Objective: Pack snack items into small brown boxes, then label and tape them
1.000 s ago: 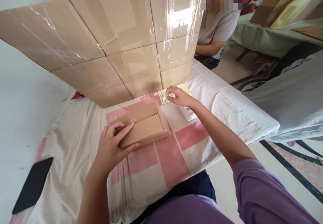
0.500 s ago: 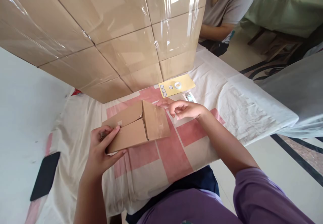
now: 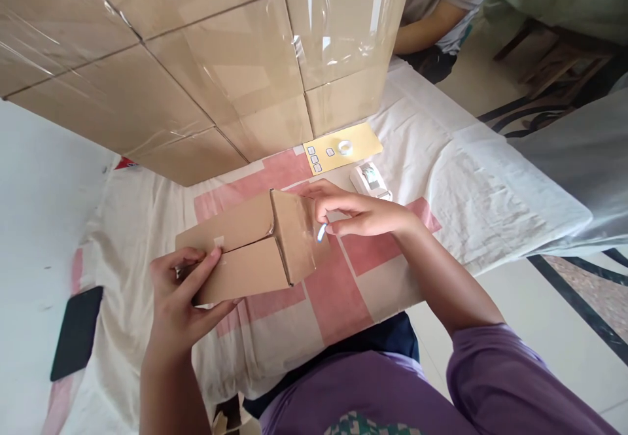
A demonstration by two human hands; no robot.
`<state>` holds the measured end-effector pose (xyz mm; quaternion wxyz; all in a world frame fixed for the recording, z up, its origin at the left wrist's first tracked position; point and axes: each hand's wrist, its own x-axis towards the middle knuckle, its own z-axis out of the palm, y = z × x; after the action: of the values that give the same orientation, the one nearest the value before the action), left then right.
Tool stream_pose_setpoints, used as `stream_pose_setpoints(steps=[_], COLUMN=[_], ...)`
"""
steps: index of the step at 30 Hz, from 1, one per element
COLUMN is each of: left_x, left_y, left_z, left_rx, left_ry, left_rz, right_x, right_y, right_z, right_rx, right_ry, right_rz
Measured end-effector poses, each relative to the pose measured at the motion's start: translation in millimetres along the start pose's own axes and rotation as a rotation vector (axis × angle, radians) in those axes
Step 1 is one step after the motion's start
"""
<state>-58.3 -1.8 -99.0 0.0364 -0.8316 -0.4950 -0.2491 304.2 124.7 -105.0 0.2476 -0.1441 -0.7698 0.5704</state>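
A brown cardboard box lies tilted above the cloth, its slit flaps facing up and a piece of clear tape near the left end. My left hand grips that left end, thumb on top and fingers around the edge. At the other end, my right hand is beside the end flap. A small white sticker with a blue edge is pinched between its thumb and finger. Behind the right hand rests a white label gun.
Stacked cartons wrapped in clear film rise at the back. A yellow card with several small stickers and a white ring lies before them. A black phone is at the left. Another person's arm shows at the upper right.
My right hand has come closer to the box's end flap, and the small sticker now shows in its fingers. The box's right end is raised a little. The whole view has shifted slightly.
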Motion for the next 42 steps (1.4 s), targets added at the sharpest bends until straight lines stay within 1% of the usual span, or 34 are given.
stream_pose_setpoints(steps=[3, 6, 13, 17, 21, 27, 34, 36, 38, 40, 42], left_x=[1.1, 1.0, 0.7, 2.4, 2.4, 3.5, 4.8, 5.5, 7.1, 9.5, 12.8], left_y=[3.3, 6.7, 5.0, 3.6, 1.4, -3.4, -4.4, -4.0, -3.0, -1.9, -1.3], left_z=[0.1, 0.2, 0.1, -0.3, 0.5, 5.7, 5.8, 5.7, 5.6, 5.3, 5.0], left_rx=[0.007, 0.022, 0.038, 0.027, 0.024, -0.057, -0.055, -0.052, -0.056, -0.069, -0.074], left_ry=[-0.032, -0.040, -0.058, -0.031, -0.037, 0.060, 0.037, 0.035, 0.031, 0.025, 0.010], left_rz=[-0.011, -0.004, -0.017, -0.020, -0.022, 0.050, 0.049, 0.055, 0.067, 0.077, 0.079], right_x=[3.3, 4.1, 0.3, 1.0, 2.4, 2.7, 3.2, 2.4, 1.3, 0.6, 0.7], right_y=[-0.5, 2.8, 8.2, 9.8, 10.2, 10.0, 10.1, 12.3, 16.0, 20.6, 25.4], right_z=[7.7, 12.1, 12.5, 12.8, 13.7, 14.2, 13.4, 14.0, 15.0, 15.7, 15.9], right_rx=[-0.039, -0.047, -0.048, -0.077, -0.085, -0.091, -0.090, -0.060, -0.013, 0.032, 0.052], right_ry=[0.041, 0.055, 0.060, 0.078, 0.086, 0.108, 0.108, 0.130, 0.156, 0.163, 0.159], right_rz=[-0.042, -0.069, -0.077, -0.091, -0.110, -0.135, -0.142, -0.119, -0.054, 0.015, 0.046])
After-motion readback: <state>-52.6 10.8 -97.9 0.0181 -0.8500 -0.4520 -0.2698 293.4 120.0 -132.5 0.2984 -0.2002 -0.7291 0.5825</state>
